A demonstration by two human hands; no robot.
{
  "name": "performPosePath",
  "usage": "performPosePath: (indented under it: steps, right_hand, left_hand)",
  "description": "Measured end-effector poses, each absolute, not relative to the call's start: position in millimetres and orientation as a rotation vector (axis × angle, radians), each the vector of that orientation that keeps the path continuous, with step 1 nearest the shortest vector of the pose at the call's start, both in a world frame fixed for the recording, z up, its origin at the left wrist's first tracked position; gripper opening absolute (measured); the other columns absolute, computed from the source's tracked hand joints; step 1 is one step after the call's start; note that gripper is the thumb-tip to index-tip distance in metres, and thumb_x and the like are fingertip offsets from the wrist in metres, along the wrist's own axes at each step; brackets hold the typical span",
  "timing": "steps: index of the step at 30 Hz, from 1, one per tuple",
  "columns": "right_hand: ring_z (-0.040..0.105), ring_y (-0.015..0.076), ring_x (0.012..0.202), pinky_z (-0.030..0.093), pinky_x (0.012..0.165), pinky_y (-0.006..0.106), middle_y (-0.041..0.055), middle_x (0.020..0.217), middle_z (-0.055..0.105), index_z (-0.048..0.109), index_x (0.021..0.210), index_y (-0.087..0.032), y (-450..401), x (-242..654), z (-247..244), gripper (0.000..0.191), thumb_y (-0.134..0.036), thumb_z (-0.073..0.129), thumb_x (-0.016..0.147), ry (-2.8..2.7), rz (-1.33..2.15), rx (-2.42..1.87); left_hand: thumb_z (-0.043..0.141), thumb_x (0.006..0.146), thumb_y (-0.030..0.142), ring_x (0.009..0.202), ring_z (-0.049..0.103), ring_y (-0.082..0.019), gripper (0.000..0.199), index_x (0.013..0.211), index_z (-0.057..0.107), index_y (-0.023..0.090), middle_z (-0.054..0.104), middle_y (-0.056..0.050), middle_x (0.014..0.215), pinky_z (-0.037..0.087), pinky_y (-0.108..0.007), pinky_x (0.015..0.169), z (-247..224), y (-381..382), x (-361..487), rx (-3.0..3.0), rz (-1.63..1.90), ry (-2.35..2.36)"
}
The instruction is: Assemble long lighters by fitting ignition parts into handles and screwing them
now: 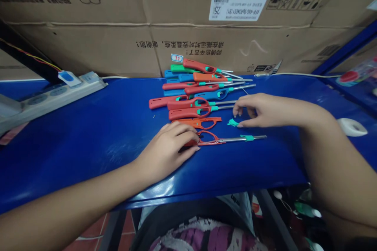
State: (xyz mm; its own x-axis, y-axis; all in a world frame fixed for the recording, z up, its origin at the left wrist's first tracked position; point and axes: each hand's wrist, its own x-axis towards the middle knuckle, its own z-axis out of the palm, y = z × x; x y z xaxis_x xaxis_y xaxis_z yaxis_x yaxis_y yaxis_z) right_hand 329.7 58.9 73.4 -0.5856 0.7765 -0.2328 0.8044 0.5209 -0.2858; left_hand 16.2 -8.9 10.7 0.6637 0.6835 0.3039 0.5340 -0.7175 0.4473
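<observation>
My left hand (170, 141) is closed over the handle of an opened gas lighter lying on the blue table. Its orange-red half shell (212, 137) and metal tube (231, 139) stick out to the right, with a green collar (247, 138) around the tube. An orange half shell (203, 122) lies just behind it. Beside a small green plastic piece (232, 122) is my right hand (259, 110), thumb and curled fingers apart; the thumb tip is at the piece, though contact is unclear. Part of the opened handle is hidden under my left fingers.
Several red, blue, orange and green lighters (188, 104) lie piled behind my hands. A large cardboard box (118, 47) stands along the back. There is a power strip (55, 96) at the left and a white dish-like object (352, 127) at the right. The table edge (188, 197) is close to me.
</observation>
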Motion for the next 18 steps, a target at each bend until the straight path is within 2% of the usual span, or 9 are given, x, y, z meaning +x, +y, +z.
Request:
performPosePath:
  steps: [4,6,9,14,18]
  right_hand:
    - [0.057,0.0152,0.065,0.040,0.061,0.027,0.0022,0.078,0.067,0.069,0.087,-0.018,59,321,69,0.023,-0.040,0.063,0.088,2.553,-0.676,1.299]
    - [0.056,0.0140,0.064,0.039,0.061,0.027,0.0011,0.074,0.066,0.068,0.083,-0.018,55,312,70,0.023,-0.039,0.060,0.091,2.609,-0.728,1.246]
    - [0.057,0.0134,0.069,0.040,0.065,0.026,0.0013,0.078,0.066,0.067,0.085,-0.018,44,297,69,0.024,-0.039,0.059,0.094,2.788,-0.799,1.127]
    - [0.057,0.0138,0.076,0.037,0.067,0.025,0.0023,0.087,0.065,0.065,0.091,-0.018,29,276,60,0.011,-0.020,0.056,0.094,2.913,-0.721,0.984]
    - [0.058,0.0150,0.080,0.037,0.067,0.026,0.0037,0.091,0.065,0.065,0.092,-0.017,26,271,55,0.009,-0.016,0.056,0.093,2.940,-0.690,0.986]
  left_hand:
    - [0.067,0.094,0.027,0.103,0.062,-0.022,0.012,0.103,0.069,0.019,0.069,-0.006,0.108,0.050,-0.038,0.093,13,-9,18,2.512,0.710,0.938]
    - [0.064,0.096,0.026,0.102,0.062,-0.020,0.012,0.103,0.069,0.019,0.069,-0.006,0.106,0.051,-0.036,0.093,15,-9,19,2.495,0.736,0.927]
    - [0.060,0.098,0.022,0.099,0.063,-0.019,0.011,0.102,0.069,0.018,0.069,-0.005,0.104,0.052,-0.035,0.090,17,-9,19,2.491,0.739,0.934]
    - [0.064,0.096,0.024,0.099,0.063,-0.020,0.011,0.103,0.068,0.018,0.069,-0.006,0.103,0.053,-0.035,0.088,18,-9,17,2.469,0.697,0.961]
    - [0.066,0.094,0.023,0.096,0.063,-0.021,0.009,0.102,0.068,0.019,0.070,-0.005,0.098,0.053,-0.036,0.086,17,-9,16,2.463,0.660,0.976]
